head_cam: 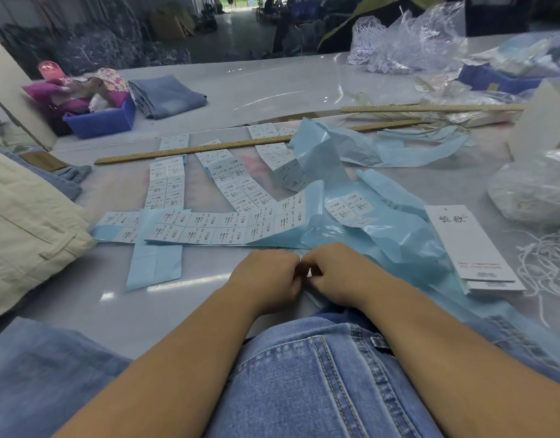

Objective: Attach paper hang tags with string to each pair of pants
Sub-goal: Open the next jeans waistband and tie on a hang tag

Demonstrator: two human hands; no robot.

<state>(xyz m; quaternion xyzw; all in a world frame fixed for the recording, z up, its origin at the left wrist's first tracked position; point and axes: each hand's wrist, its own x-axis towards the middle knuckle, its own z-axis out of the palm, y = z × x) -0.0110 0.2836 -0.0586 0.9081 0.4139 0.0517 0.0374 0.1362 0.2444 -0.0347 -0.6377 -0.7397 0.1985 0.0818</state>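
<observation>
My left hand (269, 276) and my right hand (338, 273) meet knuckle to knuckle over the table's near edge, fingers curled inward. A small white scrap shows between them; what it is I cannot tell. Blue jeans (319, 380) lie under my forearms at the near edge. A stack of white paper hang tags (471, 248) lies to the right. White strings (547, 267) are heaped at the far right. Strips of size stickers (215, 229) on light blue backing paper (383, 241) spread out beyond my hands.
Cream pants (26, 229) are piled at the left. Wooden rulers (193, 150) lie across the table (209, 286). A blue bin (102, 121) and folded jeans (168, 96) sit at the back left. Plastic bags (408, 42) and a white box (544, 121) stand at the right.
</observation>
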